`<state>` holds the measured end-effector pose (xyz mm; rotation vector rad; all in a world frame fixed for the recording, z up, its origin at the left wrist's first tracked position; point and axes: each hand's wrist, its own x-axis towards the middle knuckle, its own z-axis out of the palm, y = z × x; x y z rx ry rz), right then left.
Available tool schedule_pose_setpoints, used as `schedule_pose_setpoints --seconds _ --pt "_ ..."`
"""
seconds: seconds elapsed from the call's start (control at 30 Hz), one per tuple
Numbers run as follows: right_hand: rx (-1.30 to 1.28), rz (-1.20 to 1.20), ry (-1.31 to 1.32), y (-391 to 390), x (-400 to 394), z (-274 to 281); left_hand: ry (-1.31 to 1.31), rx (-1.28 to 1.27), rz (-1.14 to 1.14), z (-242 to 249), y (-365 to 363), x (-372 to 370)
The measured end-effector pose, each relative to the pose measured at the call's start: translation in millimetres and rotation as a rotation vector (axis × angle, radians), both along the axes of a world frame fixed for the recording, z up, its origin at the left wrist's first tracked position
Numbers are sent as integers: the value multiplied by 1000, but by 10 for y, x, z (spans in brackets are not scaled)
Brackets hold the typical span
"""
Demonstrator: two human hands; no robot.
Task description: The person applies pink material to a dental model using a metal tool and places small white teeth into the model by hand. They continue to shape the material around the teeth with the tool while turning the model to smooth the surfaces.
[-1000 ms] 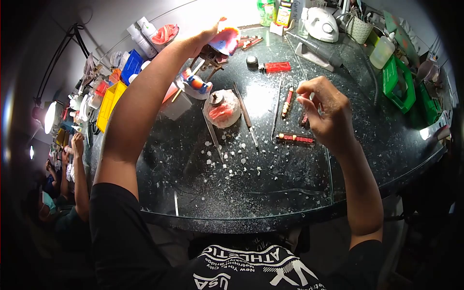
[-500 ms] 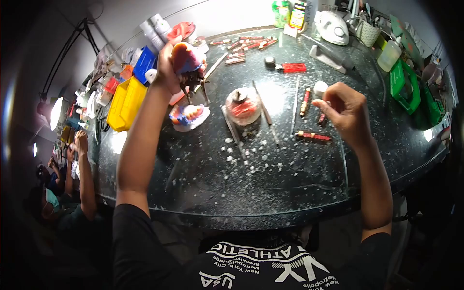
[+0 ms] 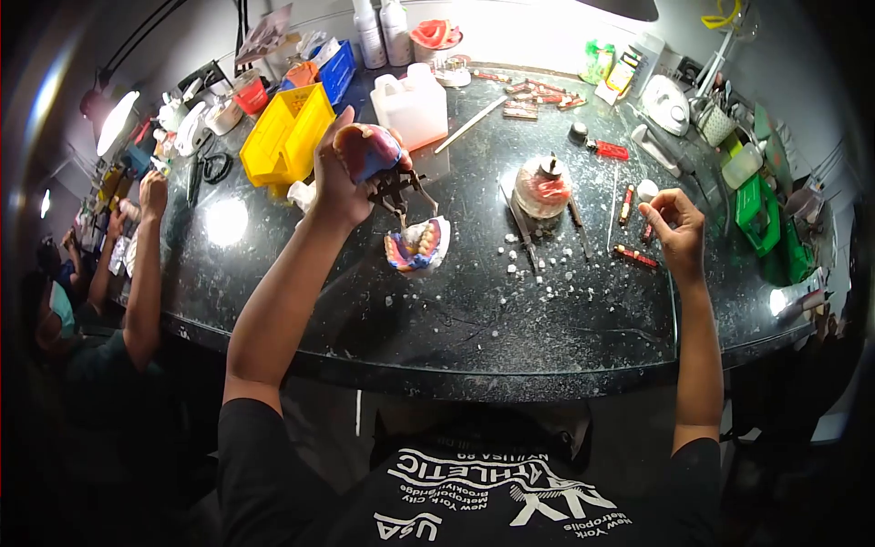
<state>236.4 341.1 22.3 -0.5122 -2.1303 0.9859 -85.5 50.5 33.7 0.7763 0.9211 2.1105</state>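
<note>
Now, over the dark table (image 3: 437,324), the pale plastic bottle (image 3: 412,105) shows almost whole; the tooth model (image 3: 369,153) has come left and nearer, well apart from the jar (image 3: 544,199), with the left hand (image 3: 342,187) curled firmly around its upper half; its halves stand open, leaving the lower teeth exposed; whether the lower half touches the table, I cannot tell; the right hand (image 3: 676,232) is half curled near the red strips (image 3: 635,256), thumb close to finger; whether it pinches anything is unclear.
</note>
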Motion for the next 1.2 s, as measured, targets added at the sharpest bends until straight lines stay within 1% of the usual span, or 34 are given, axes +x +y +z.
schedule_pose_setpoints --seconds 0.03,0.13,0.2,0.27,0.3,0.4,0.43,0.47,0.53,0.6,0.67,0.7,0.73,0.77,0.8,0.83,0.87,0.93,0.97,1.0,1.03,1.07,1.1,1.13,1.17,1.2 --pt "18 0 -20 -49 -18 15 -57 -47 26 -28 -87 2" --pt "90 62 -12 -315 -121 118 -126 -47 210 -96 -209 64" --pt "125 127 -66 -431 -158 175 -173 -58 311 -147 -278 128" --pt "397 248 -41 -605 -239 283 -219 -75 408 -197 -332 202" --pt "397 278 -33 -709 -272 333 -217 -16 398 -266 -380 189" --pt "388 347 13 -919 -330 451 -146 -63 534 -171 -437 440" --pt "384 357 39 -935 -348 484 -101 -113 478 -119 -499 547" --pt "379 368 66 -943 -354 522 -78 -150 480 -75 -540 644" --pt "266 325 85 -982 -310 703 -33 -222 485 -27 -590 785" --pt "23 361 180 -982 -229 899 32 -287 427 -82 -694 799" --pt "-53 537 179 -841 -47 1159 69 -322 359 -140 -799 870" --pt "-62 647 190 -819 61 1288 54 -286 312 -126 -831 958" --pt "-71 755 200 -790 153 1359 108 -274 315 -129 -858 1053" --pt "-200 934 222 -724 205 1360 162 -260 316 -139 -877 1146" --pt "-211 784 199 -581 160 1273 214 -247 314 -160 -881 1222" --pt "-223 631 174 -371 24 1075 202 -293 269 -182 -871 1272" --pt "-228 479 152 -208 -104 879 178 -340 287 -120 -858 1409" --pt "1198 -58 -273 -67 -314 573 182 -278 277 -157 -825 1583" --pt "682 86 -296 -99 -356 430 221 -221 334 -229 -769 1675" --pt "161 225 -308 -135 -392 285 171 -157 340 -230 -736 1779" --pt "44 227 -304 -121 -444 180 179 -166 378 -233 -699 1864" --pt "171 209 -342 -140 -483 142 187 -179 412 -246 -683 1930" --pt "297 185 -376 -252 -541 174 163 -129 368 -292 -697 1971" --pt "422 156 -407 -336 -587 200 228 -137 397 -301 -685 2013" --pt "359 169 -518 -368 -623 201 295 -155 409 -310 -683 2041" --pt "405 151 -504 -380 -648 144 361 -173 420 -328 -684 2068"
